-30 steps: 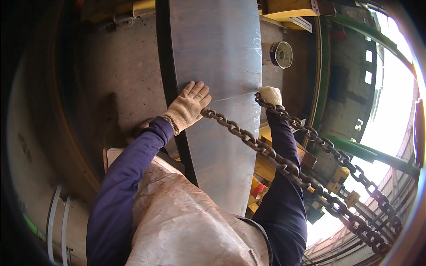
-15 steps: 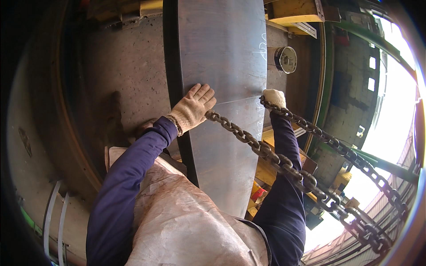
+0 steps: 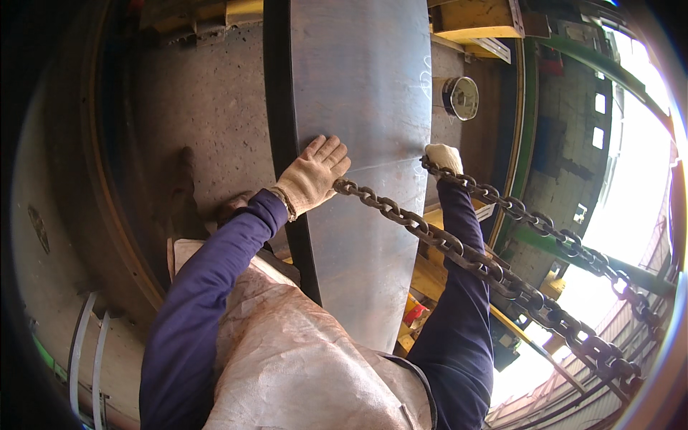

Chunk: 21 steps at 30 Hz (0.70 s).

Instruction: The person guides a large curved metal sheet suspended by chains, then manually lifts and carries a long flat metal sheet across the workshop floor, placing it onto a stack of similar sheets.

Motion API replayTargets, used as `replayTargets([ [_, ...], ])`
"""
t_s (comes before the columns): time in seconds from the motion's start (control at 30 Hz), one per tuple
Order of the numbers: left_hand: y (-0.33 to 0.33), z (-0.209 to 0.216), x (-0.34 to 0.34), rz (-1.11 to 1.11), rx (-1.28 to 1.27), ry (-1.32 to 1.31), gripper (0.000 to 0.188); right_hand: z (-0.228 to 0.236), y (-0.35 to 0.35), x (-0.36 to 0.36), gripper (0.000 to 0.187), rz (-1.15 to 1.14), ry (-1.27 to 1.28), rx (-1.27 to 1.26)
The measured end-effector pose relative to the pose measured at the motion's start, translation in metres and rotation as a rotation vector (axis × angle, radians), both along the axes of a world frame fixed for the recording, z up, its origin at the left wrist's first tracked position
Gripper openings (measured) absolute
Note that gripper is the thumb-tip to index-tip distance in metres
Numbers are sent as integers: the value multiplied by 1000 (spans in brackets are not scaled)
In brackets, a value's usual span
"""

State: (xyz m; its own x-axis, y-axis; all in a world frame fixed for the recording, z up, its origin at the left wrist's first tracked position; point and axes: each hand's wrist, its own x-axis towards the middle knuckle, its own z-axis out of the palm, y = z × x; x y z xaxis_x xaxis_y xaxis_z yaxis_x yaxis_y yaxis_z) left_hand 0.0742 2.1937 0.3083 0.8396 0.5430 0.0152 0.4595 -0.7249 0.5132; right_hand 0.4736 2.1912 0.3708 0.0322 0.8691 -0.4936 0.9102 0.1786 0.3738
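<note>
A broad dark steel beam (image 3: pixel 358 244) with chalk marks runs lengthwise before me. My left hand (image 3: pixel 315 172), in a pale knit glove, lies on its top face with the fingers stretched out. The end of one heavy chain (image 3: pixel 423 233) meets the beam beside that thumb; what fastens it there is hidden. At the beam's right edge is my right hand (image 3: pixel 444 158), also gloved and curled closed. A second chain run (image 3: pixel 516 208) crosses that wrist and ends against the edge beside the hand. The right fingertips are out of sight.
A metal bucket (image 3: pixel 464 98) stands on the floor right of the beam. Yellow steel supports (image 3: pixel 476 18) lie at the far right, with more under the beam. Both chains slope toward the lower right, across my right arm. Green framing (image 3: pixel 602 61) stands beyond.
The chain runs have shifted slightly at their lower right parts and swung a little. Both hands and the beam stay in practically the same place.
</note>
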Motion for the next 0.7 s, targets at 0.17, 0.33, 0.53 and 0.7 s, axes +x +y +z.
replayTargets([
  [0.17,1,0,-2,-30,-6,23,56,3,-4,-1,16,20,21,-3],
  [0.33,-2,-6,1,-2,29,0,56,5,-2,-4,18,13,12,20],
  [0.53,1,-4,0,0,-8,-15,59,3,-4,-2,17,13,47,44],
  [0.7,1,2,-2,0,-29,3,67,0,-10,-3,15,-5,9,86],
])
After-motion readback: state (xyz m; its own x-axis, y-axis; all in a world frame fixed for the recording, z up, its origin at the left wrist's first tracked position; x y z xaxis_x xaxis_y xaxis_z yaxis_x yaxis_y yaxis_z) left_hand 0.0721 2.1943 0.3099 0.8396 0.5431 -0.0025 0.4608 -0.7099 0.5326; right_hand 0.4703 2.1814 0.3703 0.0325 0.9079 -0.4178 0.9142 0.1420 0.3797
